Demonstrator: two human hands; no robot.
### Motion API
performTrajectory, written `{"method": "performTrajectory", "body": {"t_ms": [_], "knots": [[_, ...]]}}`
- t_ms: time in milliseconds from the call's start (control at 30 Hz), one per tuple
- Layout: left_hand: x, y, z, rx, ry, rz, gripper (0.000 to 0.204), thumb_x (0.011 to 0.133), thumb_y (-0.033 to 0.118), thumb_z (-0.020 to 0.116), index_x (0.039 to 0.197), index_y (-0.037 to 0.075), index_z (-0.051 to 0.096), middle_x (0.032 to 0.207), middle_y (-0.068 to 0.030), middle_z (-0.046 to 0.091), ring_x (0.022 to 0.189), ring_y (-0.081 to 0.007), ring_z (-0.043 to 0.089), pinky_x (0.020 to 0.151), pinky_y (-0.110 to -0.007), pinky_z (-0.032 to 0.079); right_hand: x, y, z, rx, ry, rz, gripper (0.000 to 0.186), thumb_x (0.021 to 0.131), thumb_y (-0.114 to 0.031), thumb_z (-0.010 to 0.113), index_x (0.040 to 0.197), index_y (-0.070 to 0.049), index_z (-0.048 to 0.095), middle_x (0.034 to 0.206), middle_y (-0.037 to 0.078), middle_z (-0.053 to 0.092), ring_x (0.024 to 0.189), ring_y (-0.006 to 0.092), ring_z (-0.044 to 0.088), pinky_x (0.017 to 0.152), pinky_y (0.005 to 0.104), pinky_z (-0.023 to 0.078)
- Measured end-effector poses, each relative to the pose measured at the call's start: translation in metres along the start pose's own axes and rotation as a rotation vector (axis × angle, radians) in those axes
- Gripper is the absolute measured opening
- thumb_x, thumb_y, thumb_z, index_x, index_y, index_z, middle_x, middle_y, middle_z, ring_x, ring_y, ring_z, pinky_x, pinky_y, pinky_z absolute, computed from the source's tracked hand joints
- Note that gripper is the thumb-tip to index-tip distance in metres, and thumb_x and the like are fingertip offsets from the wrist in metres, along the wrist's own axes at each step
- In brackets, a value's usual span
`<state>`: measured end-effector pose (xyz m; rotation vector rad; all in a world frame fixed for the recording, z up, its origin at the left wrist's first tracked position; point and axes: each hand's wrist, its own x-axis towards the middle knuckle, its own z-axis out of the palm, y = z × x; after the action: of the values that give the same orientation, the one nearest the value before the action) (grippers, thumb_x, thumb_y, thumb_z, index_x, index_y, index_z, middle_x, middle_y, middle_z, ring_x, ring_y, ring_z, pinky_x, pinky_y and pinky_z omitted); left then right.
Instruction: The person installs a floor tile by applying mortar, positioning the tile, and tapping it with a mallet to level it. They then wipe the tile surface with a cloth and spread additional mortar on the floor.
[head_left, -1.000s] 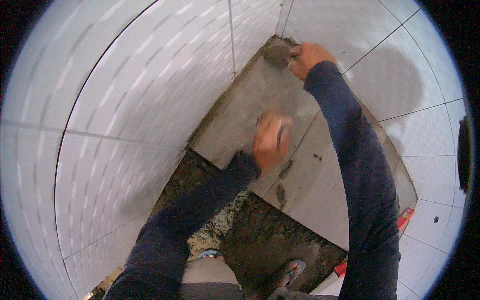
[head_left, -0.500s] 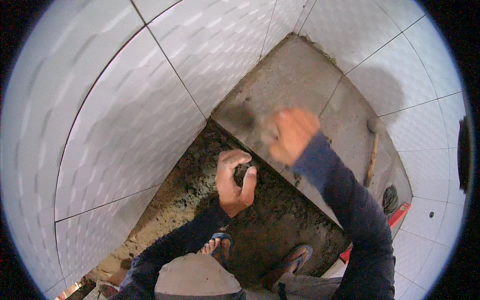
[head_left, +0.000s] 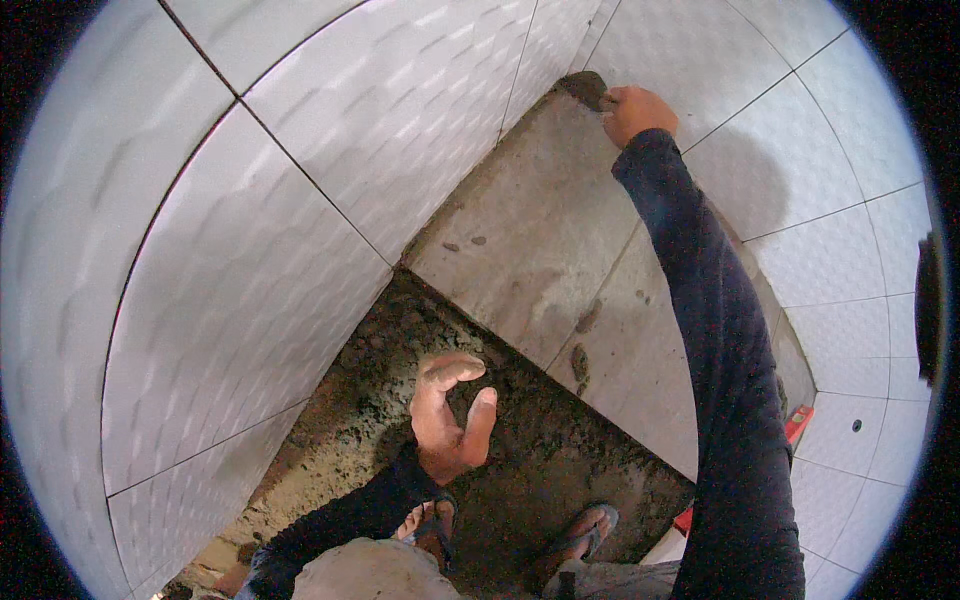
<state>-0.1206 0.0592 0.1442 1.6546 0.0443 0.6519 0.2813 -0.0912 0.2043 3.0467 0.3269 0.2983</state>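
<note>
Trowel-like blade is in the far corner, where the tiled walls meet the floor tiles, just beyond the right hand. Fingers closed on its near end, likely so the blade reaches in while knuckles stay back. Left hand half-curled, holding nothing, over dark rough ground, well apart from it.

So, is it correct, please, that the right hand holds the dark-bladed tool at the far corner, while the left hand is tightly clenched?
Not quite: the head view shows the left hand open and curved; the right hand does hold the dark-bladed tool there.
</note>
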Motion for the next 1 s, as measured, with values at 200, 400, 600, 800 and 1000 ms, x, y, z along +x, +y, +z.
{"method": "performTrajectory", "body": {"t_ms": [200, 400, 600, 800, 1000], "knots": [[-0.002, -0.012, 0.003, -0.002, 0.012, -0.004, 0.03, 0.08, -0.002, 0.065, 0.108, 0.003, 0.056, 0.105, -0.0169, 0.06, 0.094, -0.0273, 0.059, 0.085, -0.038, 0.047, -0.12, -0.039, 0.003, -0.034, 0.198, -0.413, 0.024, 0.076, -0.016, 0.066, 0.099, -0.012, 0.072, 0.095, 0.011, 0.069, 0.09, 0.0333, 0.067, 0.074, 0.044, 0.055], [-0.001, -0.016, 0.001, -0.05, 0.043, 0.006, 0.031, 0.079, -0.004, 0.065, 0.108, 0.003, 0.056, 0.104, -0.016, 0.06, 0.096, -0.0267, 0.059, 0.087, -0.037, 0.046, -0.147, -0.025, -0.031, 0.284, 0.088, -0.252, 0.033, 0.078, -0.027, 0.071, 0.104, -0.006, 0.072, 0.091, 0.014, 0.07, 0.079, 0.0281, 0.068, 0.069, 0.0388, 0.054], [-0.003, -0.011, 0.013, -0.107, 0.028, -0.011, 0.032, 0.077, -0.005, 0.065, 0.107, 0.002, 0.056, 0.104, -0.015, 0.06, 0.098, -0.0248, 0.056, 0.091, -0.038, 0.043, -0.015, 0.012, 0.027, 0.175, -0.285, -0.203, 0.031, 0.081, -0.034, 0.069, 0.103, -0.013, 0.075, 0.086, 0.011, 0.072, 0.072, 0.0261, 0.068, 0.067, 0.0371, 0.054], [-0.006, -0.01, 0.007, -0.11, 0.044, 0.02, 0.032, 0.076, -0.005, 0.065, 0.106, 0.001, 0.057, 0.103, -0.016, 0.06, 0.097, -0.0256, 0.057, 0.09, -0.038, 0.043, -0.138, -0.059, 0.0, 0.597, -0.194, -0.078, 0.026, 0.083, -0.028, 0.067, 0.095, -0.008, 0.075, 0.078, 0.017, 0.07, 0.07, 0.0319, 0.068, 0.068, 0.0417, 0.053], [0.003, 0.007, 0.011, -0.114, 0.053, 0.123, 0.03, 0.077, -0.005, 0.064, 0.106, 0.003, 0.058, 0.1, -0.0154, 0.063, 0.092, -0.0284, 0.06, 0.086, -0.039, 0.047, -0.256, -0.111, -0.071, 0.697, -0.385, -0.197, 0.025, 0.081, -0.024, 0.069, 0.096, -0.004, 0.074, 0.086, 0.025, 0.068, 0.08, 0.0434, 0.066, 0.076, 0.0459, 0.053]]}}
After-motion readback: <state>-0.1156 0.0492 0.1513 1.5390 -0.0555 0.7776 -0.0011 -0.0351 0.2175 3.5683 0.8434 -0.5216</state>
